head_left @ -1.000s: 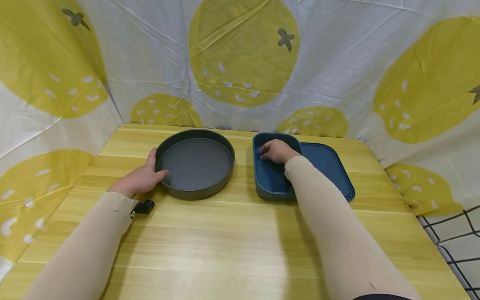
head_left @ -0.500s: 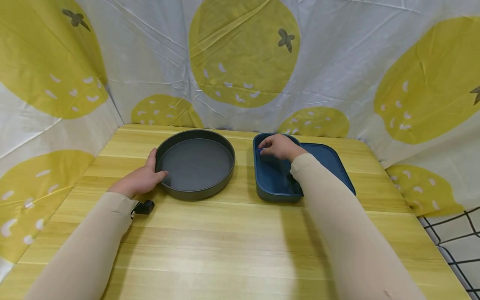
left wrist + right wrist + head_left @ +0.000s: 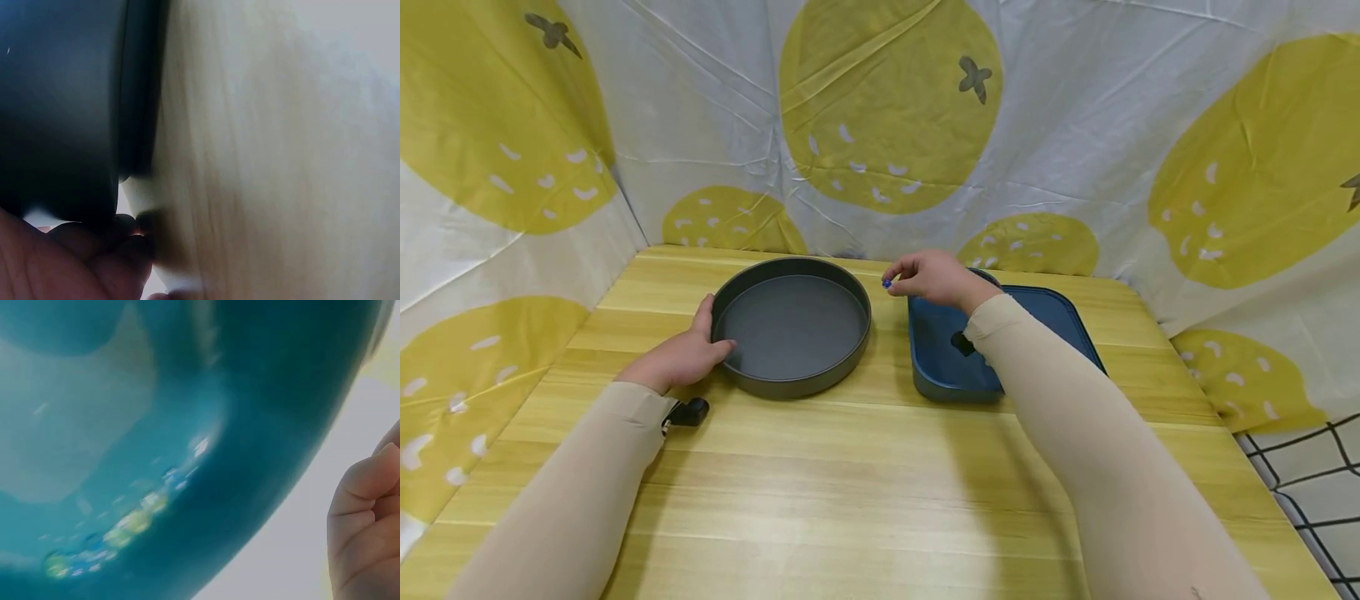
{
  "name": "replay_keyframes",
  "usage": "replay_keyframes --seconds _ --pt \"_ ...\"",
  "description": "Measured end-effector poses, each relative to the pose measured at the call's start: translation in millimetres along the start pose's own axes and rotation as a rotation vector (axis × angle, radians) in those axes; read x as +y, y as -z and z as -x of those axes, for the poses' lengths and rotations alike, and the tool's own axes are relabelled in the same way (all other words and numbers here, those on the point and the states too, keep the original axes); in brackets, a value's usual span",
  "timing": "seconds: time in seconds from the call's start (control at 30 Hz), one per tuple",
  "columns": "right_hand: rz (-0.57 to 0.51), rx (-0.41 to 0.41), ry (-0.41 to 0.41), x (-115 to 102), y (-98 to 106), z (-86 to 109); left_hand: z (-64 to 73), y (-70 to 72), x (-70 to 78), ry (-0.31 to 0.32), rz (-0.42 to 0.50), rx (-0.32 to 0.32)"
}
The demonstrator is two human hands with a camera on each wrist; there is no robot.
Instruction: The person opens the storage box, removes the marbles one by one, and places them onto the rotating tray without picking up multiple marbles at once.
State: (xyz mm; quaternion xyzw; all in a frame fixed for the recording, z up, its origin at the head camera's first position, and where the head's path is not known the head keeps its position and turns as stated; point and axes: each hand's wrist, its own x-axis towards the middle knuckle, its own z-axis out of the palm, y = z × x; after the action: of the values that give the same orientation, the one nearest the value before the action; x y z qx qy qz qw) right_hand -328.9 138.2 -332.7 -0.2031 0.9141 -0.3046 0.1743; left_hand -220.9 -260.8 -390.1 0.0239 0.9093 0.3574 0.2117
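Note:
My left hand [image 3: 681, 357] grips the near left rim of a round dark grey pan [image 3: 793, 329], its thumb over the edge and its fingers along the outside. In the left wrist view curled fingers [image 3: 106, 256] show below the pan's dark wall [image 3: 62, 106]. Just past the left wall of a blue rectangular box [image 3: 955, 388], my right hand [image 3: 932, 277] pinches a small shiny blue bead [image 3: 887, 283] in the air. Several glossy yellow-green and blue beads [image 3: 128, 530] line an inside edge of the box in the right wrist view.
A flat blue lid [image 3: 1056, 315] lies against the box's right side, partly under my right forearm. Behind the wooden table [image 3: 820, 500] hangs a white and yellow fruit-print cloth [image 3: 1075, 125]. A black wire grid [image 3: 1311, 492] stands at the right edge.
My right hand has lifted the blue bead out of the box and moved left past its wall. The left hand and the pan have stayed still.

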Motion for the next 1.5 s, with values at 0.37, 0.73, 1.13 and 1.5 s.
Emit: replay_keyframes --seconds 0.37,0.73,1.13,1.5 --pt "0.074 -0.114 0.150 -53.3 -28.9 -21.4 0.6 -0.2 1.6 -0.006 -0.008 0.002" --pt "0.082 -0.165 0.210 -66.7 -37.1 -25.7 0.4 -1.2 1.1 0.002 -0.011 0.001" --pt "-0.027 0.005 -0.036 27.4 5.6 -7.4 -1.3 -0.6 0.5 -0.011 -0.016 0.007" --pt "0.218 -0.077 -0.125 70.2 6.7 -7.0 0.7 -0.8 0.3 -0.002 -0.011 0.014"
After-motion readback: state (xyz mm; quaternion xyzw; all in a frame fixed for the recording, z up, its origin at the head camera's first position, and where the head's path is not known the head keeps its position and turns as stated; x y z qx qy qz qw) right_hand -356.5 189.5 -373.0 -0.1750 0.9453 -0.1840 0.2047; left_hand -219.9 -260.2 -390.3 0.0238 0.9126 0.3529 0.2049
